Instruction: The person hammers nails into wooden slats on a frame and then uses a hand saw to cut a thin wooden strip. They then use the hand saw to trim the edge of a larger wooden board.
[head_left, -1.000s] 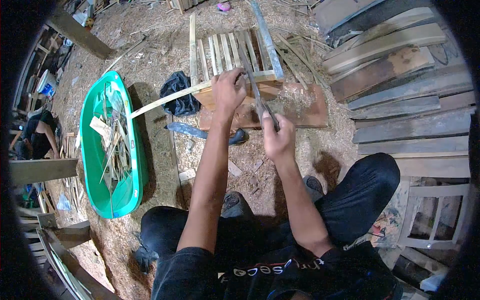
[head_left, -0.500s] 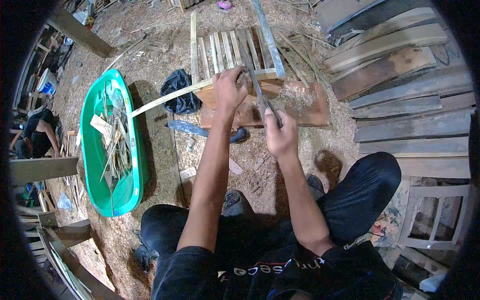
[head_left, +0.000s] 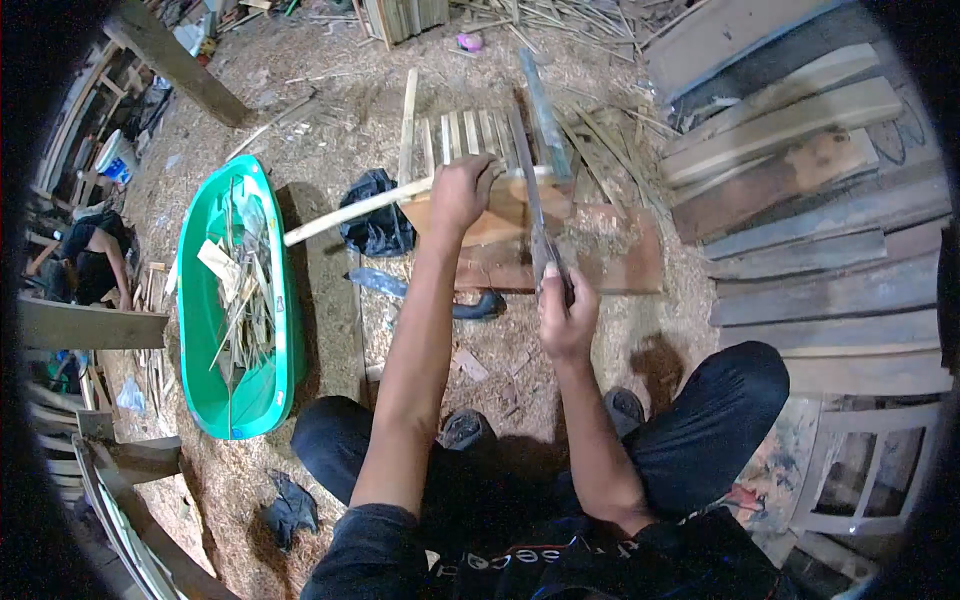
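My right hand (head_left: pixel 567 312) is closed around the handle of a long, narrow hand saw (head_left: pixel 527 165). Its dark blade points away from me and crosses the near edge of a slatted wooden frame (head_left: pixel 476 137). My left hand (head_left: pixel 465 197) is closed on that near edge, just left of the blade, with the fingertips partly hidden. A pale wooden strip (head_left: pixel 350 212) runs out leftward from the frame. Under the frame lies a reddish-brown board (head_left: pixel 630 262). Closer to me on the floor is a machete (head_left: pixel 378 282) with a dark, curved handle.
A green tub (head_left: pixel 188 330) of wood scraps stands left, near a black plastic bag (head_left: pixel 375 215). Planks (head_left: pixel 820 250) lie in a row on the right beside a small wooden frame (head_left: pixel 860 470). Another person (head_left: pixel 92 255) crouches at far left. Wood shavings cover the floor.
The saw and my right hand have come back toward me, with the blade a little farther right. My left hand stays on the frame. The whole view has shifted slightly.
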